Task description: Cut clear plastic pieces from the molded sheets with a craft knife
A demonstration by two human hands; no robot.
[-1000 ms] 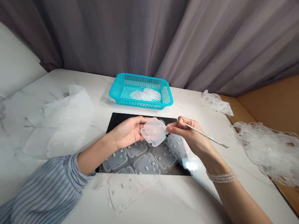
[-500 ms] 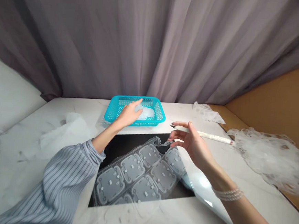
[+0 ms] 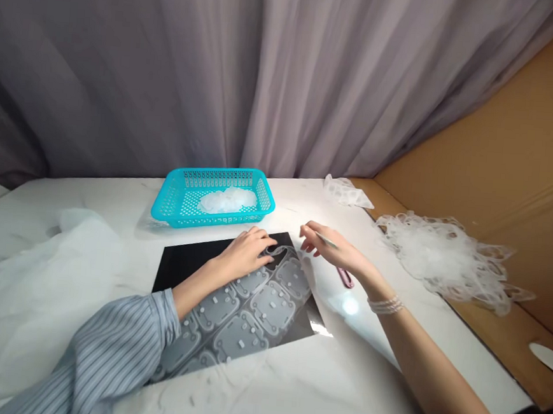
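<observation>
A clear plastic sheet with rounded, tile-like molded panels [image 3: 269,305] lies slanted on a black board [image 3: 189,259]. My left hand [image 3: 241,255] rests on the sheet's upper edge, thumb and forefinger apart beside a curled, cut-out strip. My right hand [image 3: 326,243] hovers just right of that edge, its fingers closed around a slim white pen-like tool [image 3: 326,240]; its tip is hidden. Behind my left hand stands a turquoise basket [image 3: 159,207] with a heap of whitish translucent pieces [image 3: 229,200] in it.
A pink-handled tool [image 3: 346,277] lies right of the board. Tangled translucent scraps [image 3: 445,255] pile up at the right, with a smaller scrap [image 3: 347,191] behind. Cloudy sheets [image 3: 69,280] cover the left of the table. A cardboard wall [image 3: 511,142] borders the right.
My left hand has come from over the basket to the sheet's upper edge. My right hand has closed around the pen-like tool and turned it. The view has swung to the right.
</observation>
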